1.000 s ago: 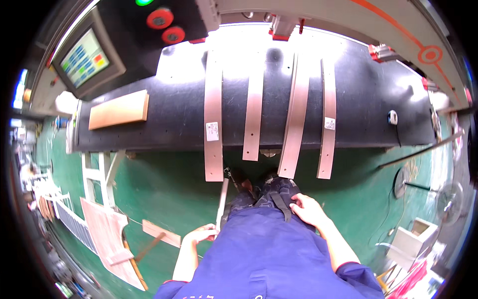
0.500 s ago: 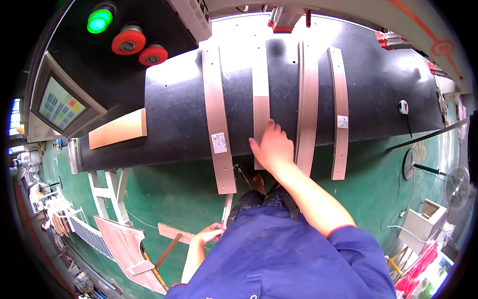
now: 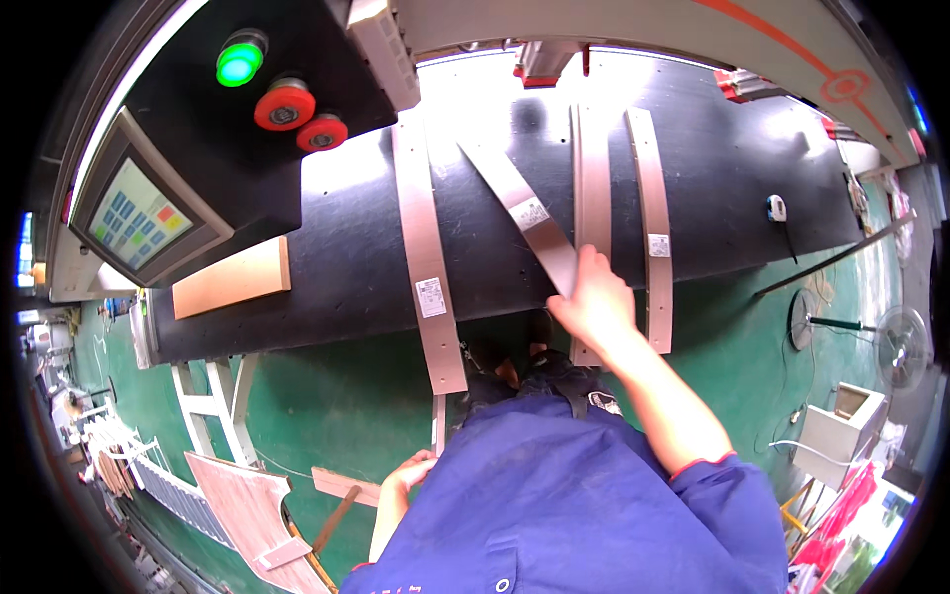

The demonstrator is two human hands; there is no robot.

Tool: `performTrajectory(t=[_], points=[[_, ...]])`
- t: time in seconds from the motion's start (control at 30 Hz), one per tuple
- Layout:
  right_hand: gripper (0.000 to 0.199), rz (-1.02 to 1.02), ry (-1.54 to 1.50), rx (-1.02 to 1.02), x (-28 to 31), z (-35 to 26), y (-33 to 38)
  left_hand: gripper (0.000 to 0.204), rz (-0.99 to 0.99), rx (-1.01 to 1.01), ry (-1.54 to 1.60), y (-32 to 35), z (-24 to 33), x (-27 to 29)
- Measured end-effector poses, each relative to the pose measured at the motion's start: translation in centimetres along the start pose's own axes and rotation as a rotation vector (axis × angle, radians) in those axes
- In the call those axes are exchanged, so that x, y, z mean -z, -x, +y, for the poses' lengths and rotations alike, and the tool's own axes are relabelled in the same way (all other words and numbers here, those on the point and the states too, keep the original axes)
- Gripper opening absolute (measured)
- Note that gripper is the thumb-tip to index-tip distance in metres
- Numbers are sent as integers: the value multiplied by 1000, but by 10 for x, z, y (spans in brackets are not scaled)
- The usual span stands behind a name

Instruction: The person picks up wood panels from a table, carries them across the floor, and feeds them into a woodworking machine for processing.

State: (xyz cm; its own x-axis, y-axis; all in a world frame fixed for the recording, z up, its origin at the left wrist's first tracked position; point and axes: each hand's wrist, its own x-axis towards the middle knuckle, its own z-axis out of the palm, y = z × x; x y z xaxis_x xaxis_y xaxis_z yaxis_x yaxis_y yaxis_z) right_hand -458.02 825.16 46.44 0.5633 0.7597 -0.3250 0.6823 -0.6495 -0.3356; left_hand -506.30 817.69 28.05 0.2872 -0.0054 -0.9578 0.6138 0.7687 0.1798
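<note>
My right hand (image 3: 600,305) is closed on the near end of a flat wood-coloured strip (image 3: 549,247), which slants over the black table with a white label facing up. Low at my left side, the fingers of my left hand (image 3: 408,477) close on the lower end of a narrow pale strip (image 3: 438,421). Left of the slanted strip lies a long curved board (image 3: 416,213) with a label. Another long board (image 3: 593,183) lies by my right hand, partly covered by it. Farther right is a thinner labelled board (image 3: 650,188). All three overhang the table's front edge.
A control panel with a screen (image 3: 139,216), red buttons (image 3: 285,104) and a lit green button (image 3: 239,64) stands at upper left. A light-brown board (image 3: 233,277) lies below it. A tape measure (image 3: 777,208) rests at the right of the black table (image 3: 712,213).
My right hand has taken hold of the middle strip and swung its near end to the right, so it now slants and its label shows. The left hand stays low at my side.
</note>
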Motion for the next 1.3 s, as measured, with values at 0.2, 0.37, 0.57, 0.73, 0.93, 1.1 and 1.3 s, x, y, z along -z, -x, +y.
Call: performTrajectory(t=[0.2,0.37,0.57,0.73,0.93,1.1,1.3], points=[[51,-51,104,107,100,69,8,37,48,51,-56,-41,-2,28],[46,-6,202,308,176,105,28,37,170,-204,-142,76,115,-53],[49,54,315,467,241,96,53,39,240,-316,-247,134,158,-95],[48,110,255,510,267,90,71,39,245,-267,-255,115,133,-65],[48,134,297,559,282,87,82,40,250,-237,-283,95,128,-47],[48,147,307,591,286,81,84,40,246,-234,-304,89,137,-41],[48,152,304,623,288,80,83,41,242,-226,-314,85,139,-33]])
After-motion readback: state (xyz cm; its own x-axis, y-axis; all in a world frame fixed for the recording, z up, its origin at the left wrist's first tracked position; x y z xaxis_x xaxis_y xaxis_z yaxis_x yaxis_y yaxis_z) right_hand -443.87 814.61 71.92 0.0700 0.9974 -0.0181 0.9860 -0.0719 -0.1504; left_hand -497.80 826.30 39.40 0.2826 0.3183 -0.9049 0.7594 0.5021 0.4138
